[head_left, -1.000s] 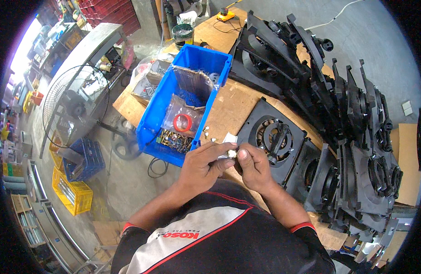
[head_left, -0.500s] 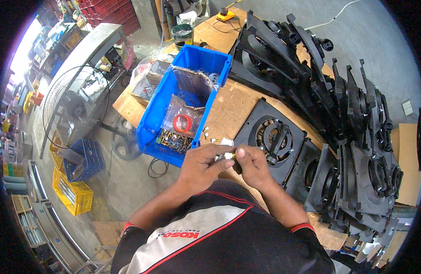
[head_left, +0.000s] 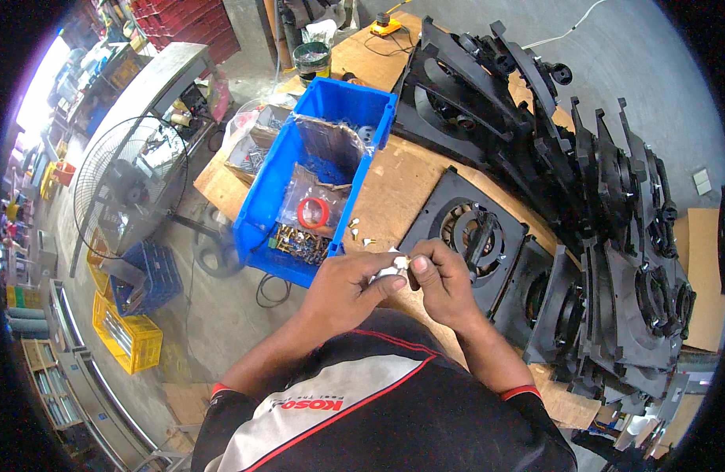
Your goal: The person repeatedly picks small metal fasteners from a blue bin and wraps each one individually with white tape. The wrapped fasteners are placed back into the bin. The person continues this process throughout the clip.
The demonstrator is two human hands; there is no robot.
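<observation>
Frame centre: left hand (head_left: 347, 285) and right hand (head_left: 444, 289) pinch a small white part (head_left: 387, 266), apparently for fine control. Blue bin (head_left: 258, 220), upper centre-left, stands near, presumably for reach.

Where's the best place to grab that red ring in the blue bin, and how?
Probably from above: pinch the red ring by its thin rim, one finger inside the hole. Its open middle faces up, and the blue bin has walls around it.
</observation>
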